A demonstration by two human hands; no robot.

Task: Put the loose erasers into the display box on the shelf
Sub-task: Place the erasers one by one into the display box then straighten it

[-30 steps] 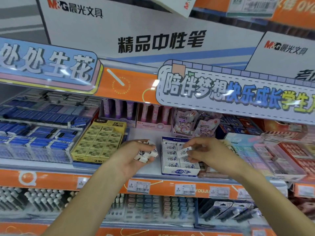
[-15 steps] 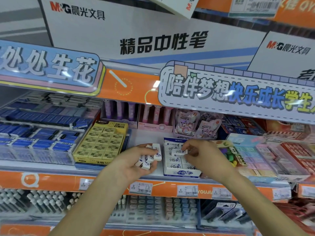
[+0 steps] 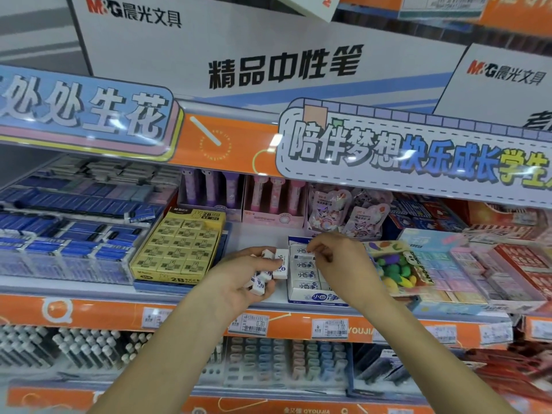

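Shop shelving: a retail stationery wall, orange-edged metal shelf [image 3: 119, 312] at chest height carrying price tags, printed signboards above, a lower tier of pens and refills beneath.
Shelf surface: pale, flat, crowded; a bare strip shows between the yellow cardboard tray of 2B erasers [image 3: 179, 246] on the left and the task's box.
Display box: the white and blue cardboard display box [image 3: 310, 294] stands at the shelf's front edge, open-topped, with rows of white wrapped erasers already lying flat in it; a clear packet of coloured novelty erasers [image 3: 397, 267] sits just beside it on the right.
Left hand: the left hand [image 3: 239, 279] is cupped palm-up just left of the box, closed loosely round a clutch of small white paper-sleeved loose erasers [image 3: 268, 270], one upright at the fingertips.
Right hand: the right hand [image 3: 343, 261] reaches over the box's back rows, fingertips pinched together; whether they pinch an eraser I cannot tell.
Doing it well: probably best to lay each eraser flat, label up, squared to its neighbours, filling the row from the back forward; keep the supply hand close and level so nothing spills.
Risk: the upright eraser looks least secure.
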